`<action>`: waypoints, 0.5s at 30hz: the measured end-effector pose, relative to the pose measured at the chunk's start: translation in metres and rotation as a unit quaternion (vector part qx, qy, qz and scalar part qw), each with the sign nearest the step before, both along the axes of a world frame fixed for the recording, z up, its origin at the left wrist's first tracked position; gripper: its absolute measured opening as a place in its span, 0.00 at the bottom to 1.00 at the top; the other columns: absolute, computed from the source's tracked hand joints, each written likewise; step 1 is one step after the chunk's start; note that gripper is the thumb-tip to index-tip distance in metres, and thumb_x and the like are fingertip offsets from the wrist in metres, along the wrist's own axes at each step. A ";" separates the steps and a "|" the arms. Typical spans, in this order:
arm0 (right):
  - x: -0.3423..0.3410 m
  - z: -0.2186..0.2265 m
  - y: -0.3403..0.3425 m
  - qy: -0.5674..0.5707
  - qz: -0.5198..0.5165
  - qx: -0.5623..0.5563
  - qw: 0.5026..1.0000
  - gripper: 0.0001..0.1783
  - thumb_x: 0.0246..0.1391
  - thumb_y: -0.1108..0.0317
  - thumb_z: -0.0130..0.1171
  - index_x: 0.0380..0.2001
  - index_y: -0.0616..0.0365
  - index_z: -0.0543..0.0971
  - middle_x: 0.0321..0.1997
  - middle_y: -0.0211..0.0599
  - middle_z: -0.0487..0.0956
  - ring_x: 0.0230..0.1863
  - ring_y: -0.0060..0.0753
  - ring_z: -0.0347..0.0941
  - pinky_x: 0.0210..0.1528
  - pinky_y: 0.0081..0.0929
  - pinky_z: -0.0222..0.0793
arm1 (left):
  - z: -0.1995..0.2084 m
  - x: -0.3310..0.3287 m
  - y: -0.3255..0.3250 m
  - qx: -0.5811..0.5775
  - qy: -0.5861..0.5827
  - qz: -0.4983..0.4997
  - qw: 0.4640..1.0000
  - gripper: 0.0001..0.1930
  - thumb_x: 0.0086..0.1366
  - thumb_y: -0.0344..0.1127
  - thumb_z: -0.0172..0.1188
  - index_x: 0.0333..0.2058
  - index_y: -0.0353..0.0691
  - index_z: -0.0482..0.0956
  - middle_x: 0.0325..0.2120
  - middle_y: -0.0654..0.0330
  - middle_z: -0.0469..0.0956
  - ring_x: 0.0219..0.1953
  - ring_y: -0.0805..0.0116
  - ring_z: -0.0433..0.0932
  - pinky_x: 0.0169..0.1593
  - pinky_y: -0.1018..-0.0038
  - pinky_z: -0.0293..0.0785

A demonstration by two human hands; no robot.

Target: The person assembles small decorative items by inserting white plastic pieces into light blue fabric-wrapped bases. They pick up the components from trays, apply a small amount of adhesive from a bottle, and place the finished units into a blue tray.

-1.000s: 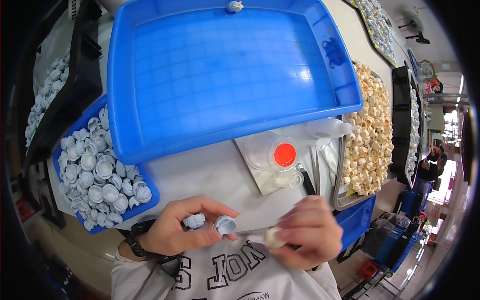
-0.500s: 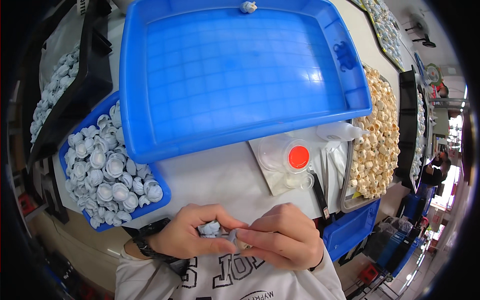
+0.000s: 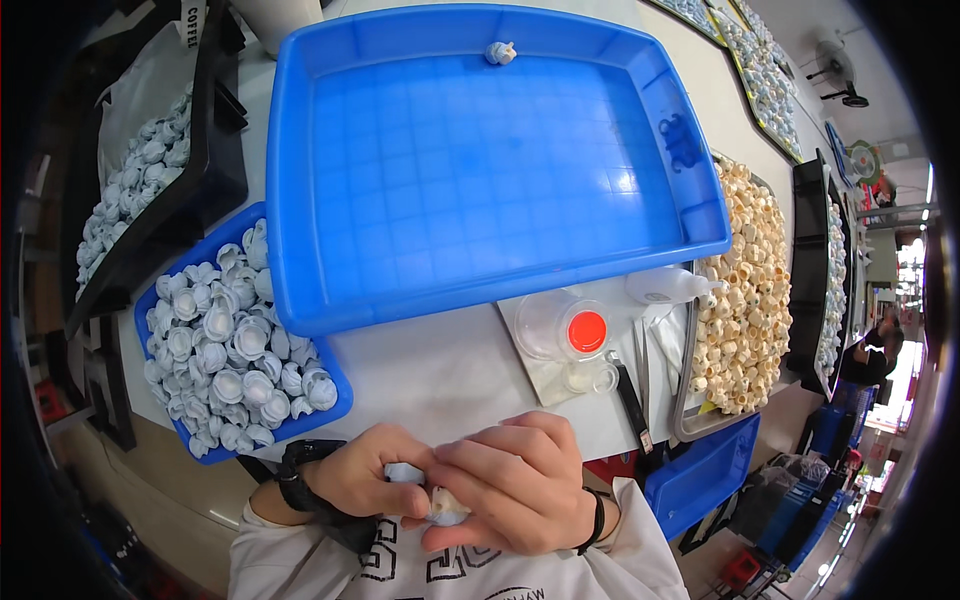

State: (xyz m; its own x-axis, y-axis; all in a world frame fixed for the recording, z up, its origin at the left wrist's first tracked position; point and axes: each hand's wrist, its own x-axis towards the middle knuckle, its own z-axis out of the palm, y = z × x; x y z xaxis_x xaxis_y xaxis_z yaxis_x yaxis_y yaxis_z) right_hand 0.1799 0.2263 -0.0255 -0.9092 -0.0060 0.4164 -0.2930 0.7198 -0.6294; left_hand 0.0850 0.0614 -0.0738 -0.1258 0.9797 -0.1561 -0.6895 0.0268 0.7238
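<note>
Close to my body, my left hand [image 3: 365, 475] is closed around a pale blue molded piece [image 3: 403, 473], its thumb and forefinger pinching near the other hand. My right hand [image 3: 530, 490] is curled against it, fingers closed on a small cream piece [image 3: 441, 500] with pale blue below it. The fingers hide much of both parts, so I cannot tell how they fit together. Left of my hands, a blue bin [image 3: 345, 390] is heaped with pale blue hollow shells [image 3: 228, 385]. At the right, a metal tray [image 3: 684, 405] holds many cream pieces [image 3: 745, 300].
A large blue tray [image 3: 480, 290] spans the table, with one pale blue and cream piece [image 3: 500, 53] at its far wall. Near it are a clear cup [image 3: 540, 322], a red disc [image 3: 587, 331], a white squeeze bottle [image 3: 665, 285], tweezers [image 3: 644, 370] and a black-handled tool [image 3: 629, 400].
My hands have shifted slightly left and drawn closer together. The right fingers now cover more, and the cream piece shows between the hands. The view has tilted, so the table sits lower.
</note>
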 end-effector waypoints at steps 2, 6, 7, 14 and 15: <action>0.000 -0.003 0.000 0.006 -0.014 -0.028 0.999 0.22 0.36 0.52 0.64 0.31 0.59 0.78 0.34 0.31 0.76 0.32 0.31 0.70 0.34 0.27 0.61 | 0.007 -0.004 0.003 -0.031 -0.004 -0.038 0.999 0.17 0.60 0.44 0.58 0.33 0.31 0.74 0.19 0.64 0.73 0.21 0.80 0.70 0.23 0.83 0.65; -0.001 -0.015 0.003 0.027 -0.039 -0.061 0.997 0.23 0.36 0.54 0.64 0.32 0.60 0.77 0.35 0.31 0.75 0.33 0.32 0.69 0.35 0.28 0.61 | 0.014 0.000 0.013 -0.098 0.000 0.015 0.995 0.21 0.59 0.49 0.58 0.35 0.33 0.73 0.17 0.67 0.71 0.20 0.82 0.69 0.22 0.84 0.63; 0.002 -0.022 0.007 0.036 0.007 -0.047 0.998 0.32 0.37 0.51 0.64 0.41 0.63 0.73 0.43 0.41 0.74 0.40 0.39 0.71 0.39 0.32 0.64 | 0.011 0.006 0.015 -0.071 0.070 0.051 0.994 0.26 0.58 0.54 0.56 0.38 0.33 0.72 0.17 0.67 0.71 0.18 0.82 0.67 0.20 0.85 0.61; 0.061 -0.024 0.048 0.050 -0.098 -0.125 0.986 0.52 0.43 0.36 0.55 0.58 0.68 0.56 0.53 0.60 0.64 0.48 0.50 0.70 0.41 0.34 0.71 | 0.025 -0.011 0.031 -0.023 -0.232 0.206 0.950 0.29 0.67 0.55 0.36 0.50 0.30 0.64 0.13 0.68 0.62 0.11 0.77 0.57 0.14 0.81 0.54; 0.067 -0.026 0.055 0.068 -0.151 -0.069 0.984 0.49 0.50 0.34 0.44 0.55 0.75 0.58 0.51 0.60 0.64 0.40 0.45 0.73 0.36 0.30 0.72 | 0.030 -0.014 0.036 -0.025 -0.277 0.222 0.935 0.29 0.68 0.53 0.34 0.52 0.31 0.62 0.13 0.68 0.61 0.11 0.77 0.57 0.14 0.81 0.53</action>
